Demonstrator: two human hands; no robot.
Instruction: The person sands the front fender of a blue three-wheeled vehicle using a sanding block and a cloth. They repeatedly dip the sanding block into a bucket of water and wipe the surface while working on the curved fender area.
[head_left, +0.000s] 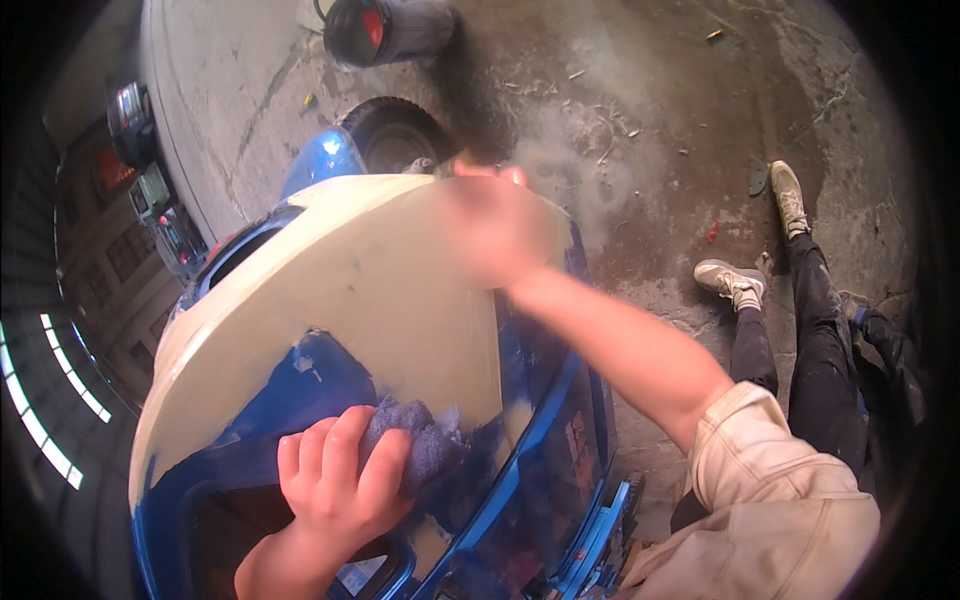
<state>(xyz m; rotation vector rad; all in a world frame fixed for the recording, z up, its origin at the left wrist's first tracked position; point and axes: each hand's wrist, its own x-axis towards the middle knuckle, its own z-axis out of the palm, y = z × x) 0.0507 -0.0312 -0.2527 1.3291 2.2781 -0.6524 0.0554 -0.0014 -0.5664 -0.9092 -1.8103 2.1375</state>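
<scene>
A blue vehicle body panel point(325, 375) lies under my hands, much of it coated in smooth beige filler or primer point(400, 270). My left hand point(340, 480) is closed around a bunched purple-grey fuzzy cloth point(415, 440), which rests against the panel where beige meets blue. Below that hand is a dark, frame-like opening in the blue body. My right hand point(490, 225) is at the far right edge of the beige area. It is blurred, so its finger shape and anything in it cannot be made out.
A tire point(395, 135) and a bucket point(395, 30) with something red inside stand beyond the panel. Legs in dark trousers with pale sneakers point(735, 280) are at right. Small debris dots the stained concrete floor point(640, 130). What look like vehicles point(180, 240) stand far left.
</scene>
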